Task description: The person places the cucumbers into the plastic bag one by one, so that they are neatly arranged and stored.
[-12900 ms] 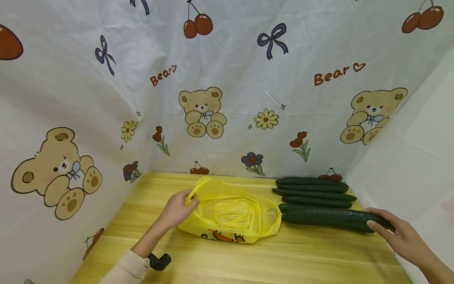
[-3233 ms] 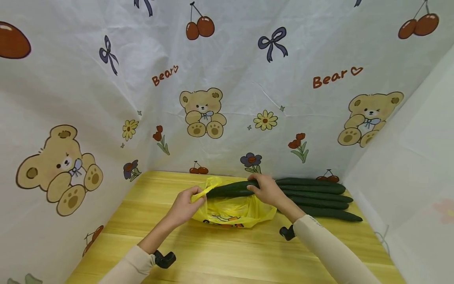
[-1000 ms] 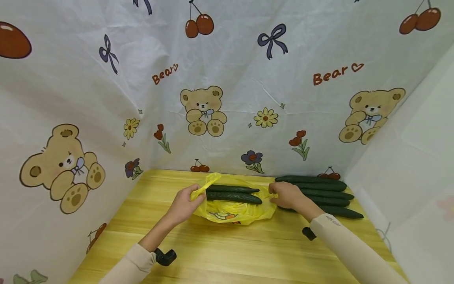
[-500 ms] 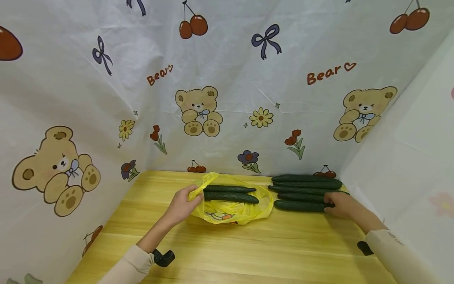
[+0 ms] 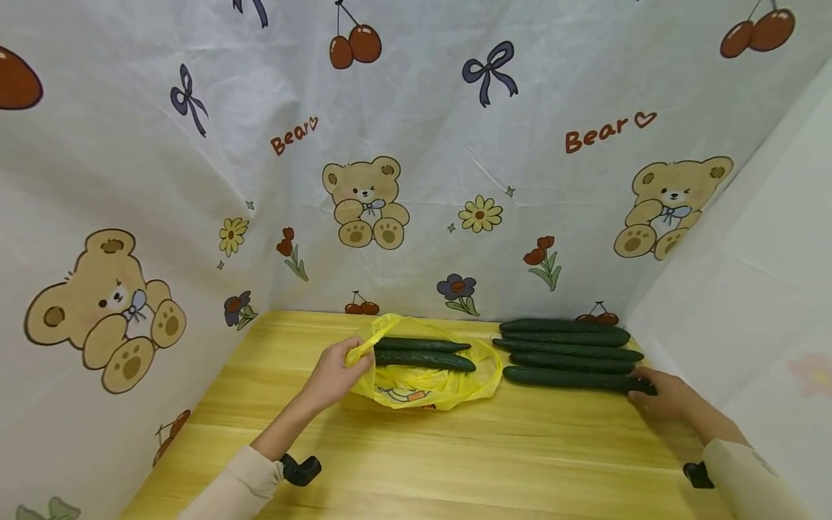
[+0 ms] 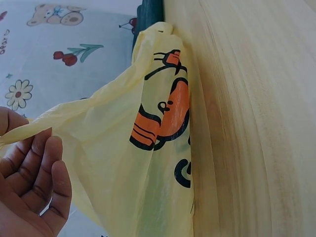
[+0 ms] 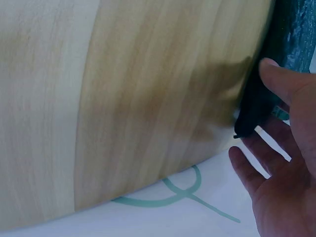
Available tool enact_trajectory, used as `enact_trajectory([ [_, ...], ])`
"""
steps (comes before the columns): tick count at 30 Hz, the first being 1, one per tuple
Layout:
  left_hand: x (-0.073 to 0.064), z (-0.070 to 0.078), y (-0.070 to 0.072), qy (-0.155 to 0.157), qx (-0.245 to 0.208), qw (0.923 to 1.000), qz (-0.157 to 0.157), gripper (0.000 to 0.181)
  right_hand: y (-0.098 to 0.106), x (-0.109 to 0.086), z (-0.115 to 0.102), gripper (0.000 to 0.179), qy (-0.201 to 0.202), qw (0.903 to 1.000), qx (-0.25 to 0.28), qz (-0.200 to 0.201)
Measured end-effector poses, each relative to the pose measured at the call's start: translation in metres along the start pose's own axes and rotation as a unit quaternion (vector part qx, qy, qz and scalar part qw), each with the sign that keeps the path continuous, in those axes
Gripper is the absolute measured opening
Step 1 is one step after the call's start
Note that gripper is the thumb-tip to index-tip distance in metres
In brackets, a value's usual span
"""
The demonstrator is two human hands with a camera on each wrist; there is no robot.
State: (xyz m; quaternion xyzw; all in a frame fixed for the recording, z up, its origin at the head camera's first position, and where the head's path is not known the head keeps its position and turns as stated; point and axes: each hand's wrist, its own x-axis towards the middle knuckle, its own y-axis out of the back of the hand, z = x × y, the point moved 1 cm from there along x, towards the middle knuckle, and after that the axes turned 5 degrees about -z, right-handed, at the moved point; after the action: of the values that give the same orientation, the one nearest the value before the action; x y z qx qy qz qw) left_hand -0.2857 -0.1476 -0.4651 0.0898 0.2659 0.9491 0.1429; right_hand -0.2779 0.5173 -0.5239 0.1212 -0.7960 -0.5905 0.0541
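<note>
My right hand point(image 5: 669, 397) grips the right end of the near cucumber point(image 5: 565, 379), thumb point(image 7: 276, 81) on its near side and fingers across from it. This cucumber is at the right of the table point(image 5: 422, 462), its long axis running left to right, the right end slightly nearer me; the left end points at the bag point(image 5: 455, 396), just beside its rim, and the right end tapers to a short stub point(image 7: 236, 136). Whether that gripped end touches the wood I cannot tell. Beyond it lie four more cucumbers point(image 5: 568, 349), stacked close from near to far, their axes roughly parallel to it. My left hand point(image 5: 334, 375) pinches the left rim of the yellow bag between thumb and fingers, drawing that side up so the mouth gapes. Inside, two bagged cucumbers point(image 5: 425, 359) lie side by side, also left to right; their right ends show, their left ends are hidden behind the rim. A printed cloth point(image 5: 429, 130) rises at the far edge.
</note>
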Motion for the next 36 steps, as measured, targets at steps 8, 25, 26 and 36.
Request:
enact_trajectory([
  [8, 0.000, 0.001, 0.000, 0.002, -0.014, 0.9999, 0.002, 0.018, -0.006, 0.000, 0.005, 0.045, -0.008, 0.9999, -0.004, 0.007],
  [25, 0.000, -0.001, -0.001, 0.003, -0.012, 0.9999, -0.006, 0.019, -0.003, -0.010, 0.003, 0.040, 0.018, 0.9996, -0.004, 0.020],
  [26, 0.000, -0.001, -0.001, 0.005, -0.012, 0.9999, -0.006, 0.017, -0.001, -0.011, 0.002, 0.039, 0.022, 0.9996, -0.001, 0.020],
  [36, 0.002, 0.000, 0.002, 0.001, -0.007, 1.0000, -0.006, 0.017, 0.027, -0.017, -0.025, 0.035, 0.049, 0.9978, -0.012, 0.043],
])
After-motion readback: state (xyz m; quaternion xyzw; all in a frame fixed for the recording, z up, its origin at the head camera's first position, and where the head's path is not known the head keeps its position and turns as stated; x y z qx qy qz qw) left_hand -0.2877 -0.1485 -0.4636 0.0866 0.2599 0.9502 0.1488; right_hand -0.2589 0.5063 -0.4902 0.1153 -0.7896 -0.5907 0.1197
